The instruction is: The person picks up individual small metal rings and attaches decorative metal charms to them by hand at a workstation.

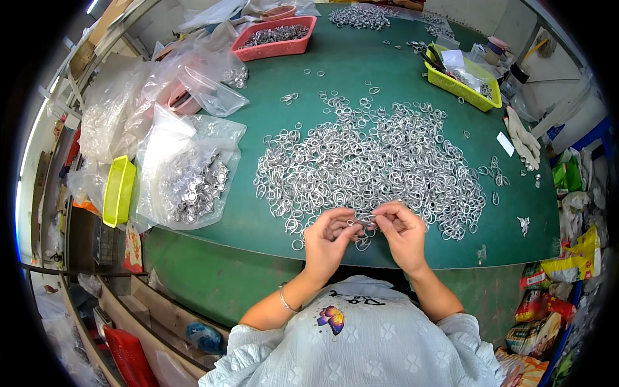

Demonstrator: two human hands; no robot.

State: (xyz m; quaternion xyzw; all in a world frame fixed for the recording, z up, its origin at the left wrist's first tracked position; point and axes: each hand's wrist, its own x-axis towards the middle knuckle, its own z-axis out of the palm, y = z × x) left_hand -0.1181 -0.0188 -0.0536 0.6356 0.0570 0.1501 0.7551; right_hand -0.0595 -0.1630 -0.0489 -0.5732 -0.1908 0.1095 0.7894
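Note:
Both my hands meet over the near edge of a big heap of silver metal rings (380, 158) on the green tabletop. My left hand (330, 237) is closed, thumb against fingers, on small silver metal rings (362, 222). From the other side, my right hand (402, 236) pinches the same small pieces between thumb and forefinger. How these pieces are joined is too small to make out. Loose rings lie on the table just beneath my fingertips.
At the left lies a clear plastic bag (222, 155) of small metal parts, beside a yellow-green tray (119, 191). A pink basket (274, 46) of parts stands far left. Far right are a yellow-green basket (461, 87) with tools and a glove (521, 138).

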